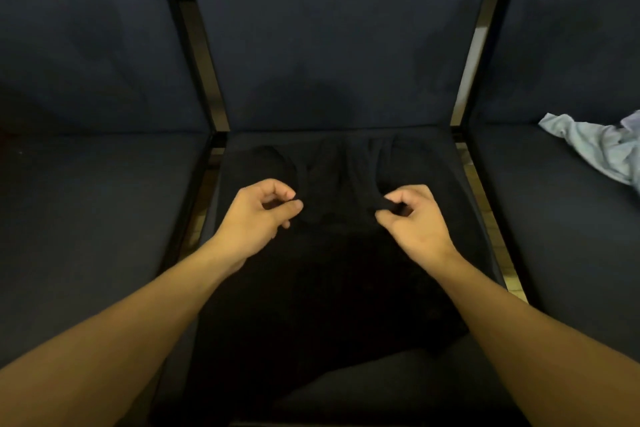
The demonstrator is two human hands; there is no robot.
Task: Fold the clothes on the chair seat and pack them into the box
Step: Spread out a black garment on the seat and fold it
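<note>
Your black garment lies spread on the middle chair seat, covering most of it. Its cut is hard to read against the dark upholstery; strap-like loops at its far end suggest a sleeveless top, but I cannot confirm this.

Your left hand sits at the garment's far left portion, fingers curled with thumb and forefinger closed in a pinch. The cloth appears to be caught there, though the fabric in the pinch is not plainly visible. Your right hand is at the far right portion, thumb and forefinger clamped on a raised tuck of black fabric.

The garment's long axis runs from the seat's near edge toward the backrest, with the strap end pointing at the backrest.

Progress, in my judgement: early. The garment is flat and unfolded; no fold is visible. A pale blue garment lies crumpled on the seat to the right of the middle seat, untouched. The box is not in view, so nothing can be confirmed as packed. Folding and packing both remain.
</note>
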